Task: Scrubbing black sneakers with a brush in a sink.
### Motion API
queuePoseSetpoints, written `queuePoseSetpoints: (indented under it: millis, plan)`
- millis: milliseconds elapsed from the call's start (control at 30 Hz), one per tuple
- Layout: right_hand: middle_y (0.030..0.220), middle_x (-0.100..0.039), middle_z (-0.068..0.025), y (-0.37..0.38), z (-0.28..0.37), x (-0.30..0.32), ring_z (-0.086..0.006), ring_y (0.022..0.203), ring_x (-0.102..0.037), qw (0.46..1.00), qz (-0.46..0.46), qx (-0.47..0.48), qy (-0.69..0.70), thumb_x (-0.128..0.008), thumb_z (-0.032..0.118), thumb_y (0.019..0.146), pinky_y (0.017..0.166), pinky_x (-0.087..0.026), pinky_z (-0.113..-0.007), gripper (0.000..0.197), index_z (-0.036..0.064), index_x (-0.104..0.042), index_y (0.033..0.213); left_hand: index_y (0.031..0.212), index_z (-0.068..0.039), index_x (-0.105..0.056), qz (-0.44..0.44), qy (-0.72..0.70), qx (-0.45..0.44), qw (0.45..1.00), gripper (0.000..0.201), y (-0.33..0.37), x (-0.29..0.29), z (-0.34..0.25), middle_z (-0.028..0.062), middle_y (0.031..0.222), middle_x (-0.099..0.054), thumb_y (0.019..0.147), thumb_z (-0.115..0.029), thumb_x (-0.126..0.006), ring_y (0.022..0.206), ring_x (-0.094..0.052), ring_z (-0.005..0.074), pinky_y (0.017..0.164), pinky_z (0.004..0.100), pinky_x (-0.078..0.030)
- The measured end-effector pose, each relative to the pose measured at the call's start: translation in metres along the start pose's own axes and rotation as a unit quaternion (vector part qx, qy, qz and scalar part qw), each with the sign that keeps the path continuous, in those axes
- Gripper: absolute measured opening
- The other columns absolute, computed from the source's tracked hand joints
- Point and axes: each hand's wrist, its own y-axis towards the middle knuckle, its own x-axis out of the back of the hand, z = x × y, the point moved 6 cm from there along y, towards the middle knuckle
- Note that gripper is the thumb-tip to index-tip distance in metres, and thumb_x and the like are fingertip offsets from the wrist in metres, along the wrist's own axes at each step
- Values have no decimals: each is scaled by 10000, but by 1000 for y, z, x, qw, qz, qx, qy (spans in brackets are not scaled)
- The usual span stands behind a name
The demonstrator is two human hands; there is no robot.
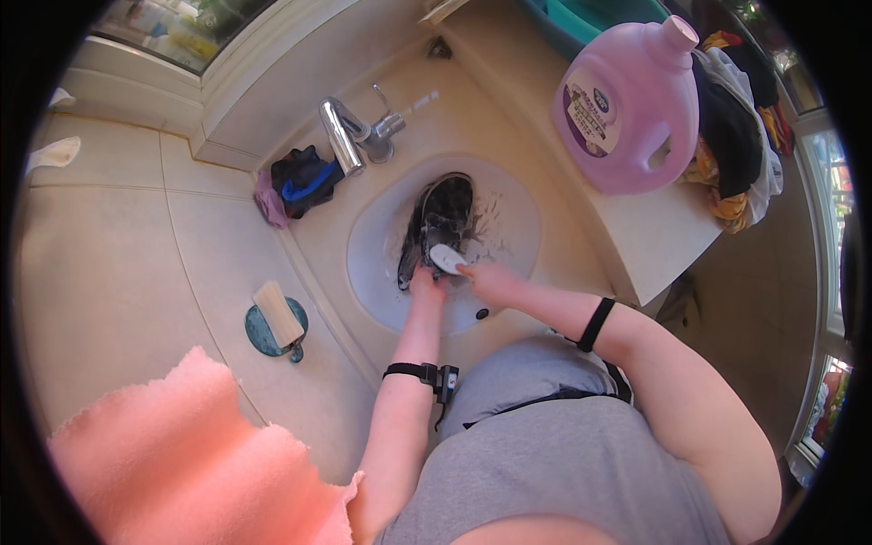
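Observation:
A wet black shoe point(440, 213) lies in the white sink basin point(374, 213), with suds on its upper and dark splashes on the basin wall beside it. My left hand point(429, 282) grips the near end of the shoe, its fingertips partly hidden against it. In my right hand point(493, 283) is the handle of a white scrub brush point(448, 259). The brush head rests on the sudsy part of the shoe, close to my left hand. Its bristles face down, out of sight.
Behind the basin stands a chrome faucet point(343, 136), with dark cloths point(304, 182) left of it. A wooden block-shaped piece point(278, 313) sits on a teal dish point(258, 334). At right are a purple jug point(627, 118) and piled clothes point(731, 136). Pink cloth point(195, 454) fills the lower left.

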Motion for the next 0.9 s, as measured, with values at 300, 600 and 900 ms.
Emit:
queuePoseSetpoints:
  millis: [300,600,900]
  plan:
    - [953,-589,-209,-3,1,12,-334,903,-576,1000,14,-22,-9,-378,74,782,780,-450,-411,479,162,-450,1248,1296,-167,-368,4,27,5,1000,616,3,0,2,120,1235,-426,733,81,-341,1114,-436,307,919,476,-377]
    - [1053,-563,-203,13,-21,8,-341,932,-564,998,-16,-55,7,-369,41,769,802,-439,-415,503,159,-458,1250,1184,-97,-415,15,103,-5,995,451,-1,-5,7,136,1046,-509,775,87,-357,947,-525,274,852,435,-470]
    - [1013,-579,-196,10,0,6,-339,899,-575,996,-21,-47,76,-414,69,766,803,-439,-412,516,194,-438,1267,1276,-149,-320,42,83,41,995,621,-8,-10,-2,150,1148,-466,728,145,-317,1000,-509,326,821,490,-483]
